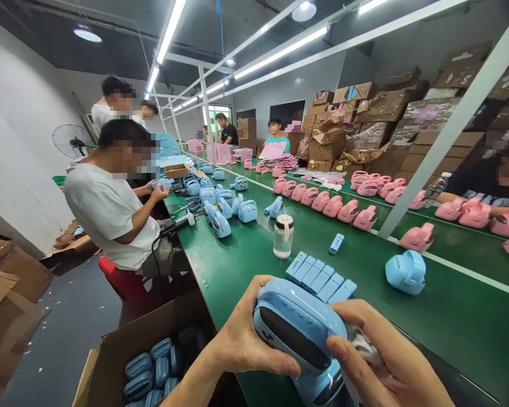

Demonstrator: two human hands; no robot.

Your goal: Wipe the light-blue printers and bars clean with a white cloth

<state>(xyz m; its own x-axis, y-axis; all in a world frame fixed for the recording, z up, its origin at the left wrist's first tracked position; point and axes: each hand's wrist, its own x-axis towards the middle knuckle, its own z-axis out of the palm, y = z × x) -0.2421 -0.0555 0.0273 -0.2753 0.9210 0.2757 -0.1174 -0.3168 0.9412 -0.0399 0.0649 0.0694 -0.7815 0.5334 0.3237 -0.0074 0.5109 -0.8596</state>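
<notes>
My left hand (241, 339) is wrapped round a glossy light-blue plastic device (301, 308) with a dark oval panel and a row of small bumps along its edge. It is held tilted above the front of the green table. Against its right side my right hand (390, 356) is closed on a crumpled white cloth (365, 345), thumb and fingertips close to the shell; the palm side is partly hidden. Just beyond the device lies a row of slim light-blue bars (318, 277) with small buttons. Another blue bar (336, 243) and a blue handled unit (406, 271) rest farther off.
A carton (97, 362) of blue units stands at lower left. A lidded jar (283, 237) sits on the green table (237, 254). Blue units (248, 211) cluster beyond, and pink units (333, 206) line the right. A co-worker (110, 198) sits at left; another person (496, 175) is at right.
</notes>
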